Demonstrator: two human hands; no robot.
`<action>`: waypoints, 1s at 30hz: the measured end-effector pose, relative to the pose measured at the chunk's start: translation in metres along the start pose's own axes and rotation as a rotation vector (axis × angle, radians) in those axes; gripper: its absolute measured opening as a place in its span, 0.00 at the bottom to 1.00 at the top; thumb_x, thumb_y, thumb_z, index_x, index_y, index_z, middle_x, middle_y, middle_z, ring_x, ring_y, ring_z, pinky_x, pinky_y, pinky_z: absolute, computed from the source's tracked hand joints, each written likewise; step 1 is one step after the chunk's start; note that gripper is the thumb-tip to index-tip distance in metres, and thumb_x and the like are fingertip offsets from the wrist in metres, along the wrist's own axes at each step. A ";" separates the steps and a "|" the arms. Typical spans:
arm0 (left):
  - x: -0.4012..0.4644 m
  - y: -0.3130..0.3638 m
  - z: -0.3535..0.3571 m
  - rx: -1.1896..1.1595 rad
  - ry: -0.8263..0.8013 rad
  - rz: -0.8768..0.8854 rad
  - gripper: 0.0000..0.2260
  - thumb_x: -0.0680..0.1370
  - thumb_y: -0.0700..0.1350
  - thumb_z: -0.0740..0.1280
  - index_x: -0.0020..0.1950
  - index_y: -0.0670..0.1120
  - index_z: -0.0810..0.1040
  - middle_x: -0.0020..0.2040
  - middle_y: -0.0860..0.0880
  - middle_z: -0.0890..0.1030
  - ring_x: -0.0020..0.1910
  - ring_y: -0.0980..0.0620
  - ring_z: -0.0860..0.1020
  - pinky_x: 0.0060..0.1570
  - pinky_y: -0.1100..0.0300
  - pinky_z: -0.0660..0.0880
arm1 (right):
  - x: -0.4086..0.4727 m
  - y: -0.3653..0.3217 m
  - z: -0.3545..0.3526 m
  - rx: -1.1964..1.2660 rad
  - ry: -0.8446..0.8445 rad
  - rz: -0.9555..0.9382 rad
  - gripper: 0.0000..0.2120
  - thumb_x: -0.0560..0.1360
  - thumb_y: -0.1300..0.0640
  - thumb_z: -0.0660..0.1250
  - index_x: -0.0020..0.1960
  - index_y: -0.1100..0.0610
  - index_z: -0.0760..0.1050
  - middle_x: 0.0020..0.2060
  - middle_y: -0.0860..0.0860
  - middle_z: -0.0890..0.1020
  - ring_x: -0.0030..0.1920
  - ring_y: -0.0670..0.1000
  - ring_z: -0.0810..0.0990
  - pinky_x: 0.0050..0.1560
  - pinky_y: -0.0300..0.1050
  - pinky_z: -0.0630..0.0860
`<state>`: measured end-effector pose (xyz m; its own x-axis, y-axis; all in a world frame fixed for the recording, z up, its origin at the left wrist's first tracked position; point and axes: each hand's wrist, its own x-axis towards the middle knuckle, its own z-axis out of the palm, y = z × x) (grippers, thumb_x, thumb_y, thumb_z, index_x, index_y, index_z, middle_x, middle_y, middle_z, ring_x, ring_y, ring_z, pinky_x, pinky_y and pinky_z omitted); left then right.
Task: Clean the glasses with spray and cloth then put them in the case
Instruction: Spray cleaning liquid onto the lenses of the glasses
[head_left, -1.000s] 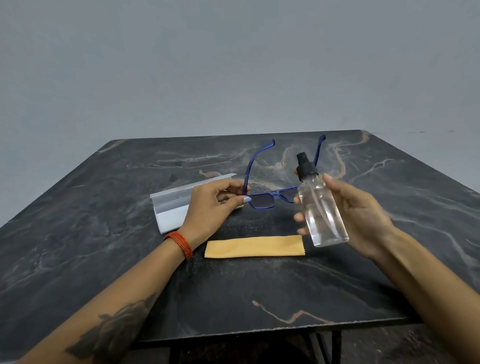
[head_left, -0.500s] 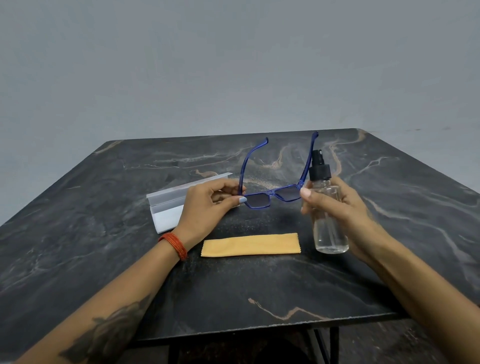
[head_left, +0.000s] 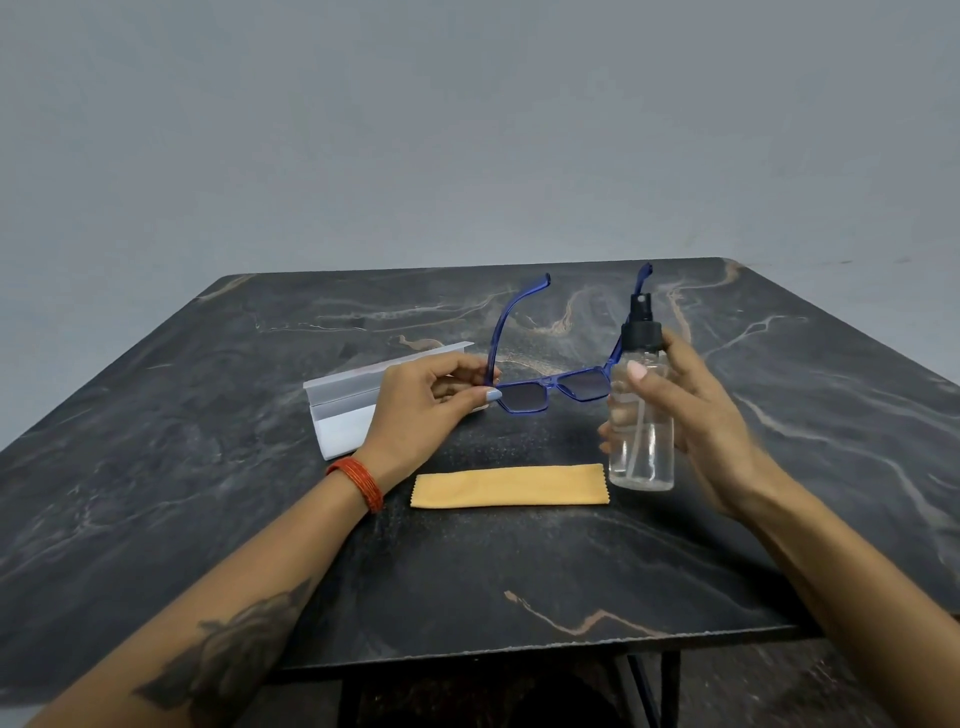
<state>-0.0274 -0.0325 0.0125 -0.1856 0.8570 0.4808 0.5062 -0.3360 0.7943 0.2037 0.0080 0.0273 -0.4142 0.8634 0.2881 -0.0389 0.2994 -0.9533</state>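
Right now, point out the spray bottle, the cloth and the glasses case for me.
spray bottle (head_left: 644, 447): head view, clear lower body.
cloth (head_left: 509, 486): head view, middle of the yellow fabric.
glasses case (head_left: 343, 410): head view, front face of the white case.

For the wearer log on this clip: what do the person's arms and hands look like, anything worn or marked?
Both forearms are bare, no sleeves in view. The left wrist wears a stack of thin orange-red bangles, and the left forearm bears a dark tattoo. The left hand has pale grey-blue nail polish; the right hand a pale pinkish nail.
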 end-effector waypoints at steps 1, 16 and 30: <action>0.000 0.000 0.000 0.003 -0.001 0.003 0.11 0.69 0.38 0.73 0.50 0.44 0.81 0.45 0.47 0.83 0.44 0.54 0.82 0.50 0.62 0.78 | -0.001 0.000 0.001 -0.059 0.003 -0.027 0.27 0.69 0.44 0.67 0.67 0.41 0.65 0.41 0.48 0.81 0.43 0.53 0.82 0.49 0.57 0.78; -0.001 0.002 0.000 0.005 -0.006 0.078 0.11 0.69 0.38 0.73 0.51 0.43 0.81 0.46 0.45 0.84 0.44 0.54 0.82 0.49 0.63 0.78 | -0.007 -0.008 0.011 -0.901 0.089 -0.370 0.37 0.68 0.48 0.64 0.71 0.30 0.50 0.26 0.40 0.74 0.29 0.42 0.73 0.30 0.32 0.65; 0.000 0.002 -0.001 0.060 0.041 0.203 0.10 0.70 0.37 0.72 0.50 0.41 0.82 0.45 0.46 0.83 0.44 0.54 0.81 0.48 0.65 0.78 | 0.000 -0.007 0.030 -1.151 0.100 -0.306 0.38 0.68 0.58 0.66 0.72 0.36 0.55 0.35 0.45 0.74 0.34 0.49 0.70 0.35 0.42 0.65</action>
<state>-0.0278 -0.0332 0.0144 -0.1080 0.7571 0.6444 0.5853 -0.4755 0.6567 0.1765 -0.0063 0.0310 -0.4546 0.7056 0.5435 0.7353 0.6417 -0.2180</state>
